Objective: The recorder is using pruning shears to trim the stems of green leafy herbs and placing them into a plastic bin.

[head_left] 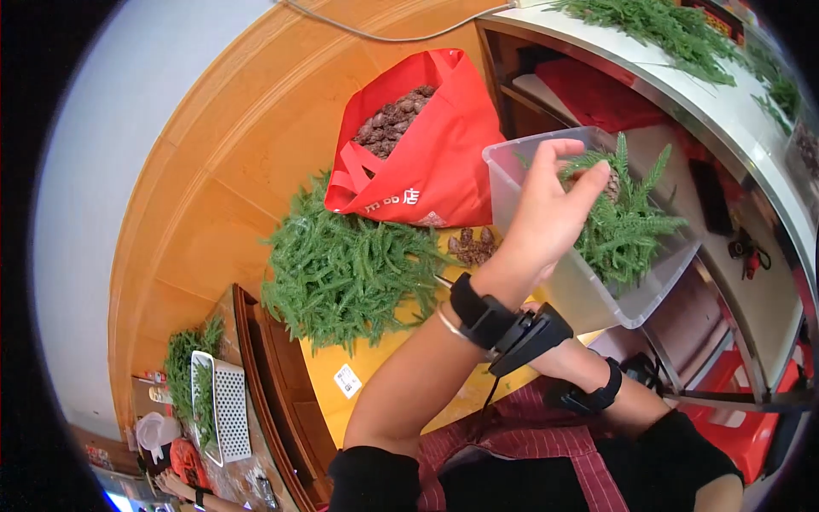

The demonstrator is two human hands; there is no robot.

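Note:
My left hand reaches over a clear plastic bin, its thumb and curled fingers around a green artificial pine sprig with a brown pine cone. More green sprigs lie inside the bin. Lower down, my right hand is mostly hidden behind my left wrist and the black device strapped there; its fingers cannot be made out. A thin pointed tip pokes out left of that wrist, its body hidden. A few loose pine cones rest on the yellow tabletop.
A red bag full of pine cones stands behind a large green sprig pile. At right is a white-topped shelf unit bearing greenery. Lower left, another person's arm shows near a white perforated basket.

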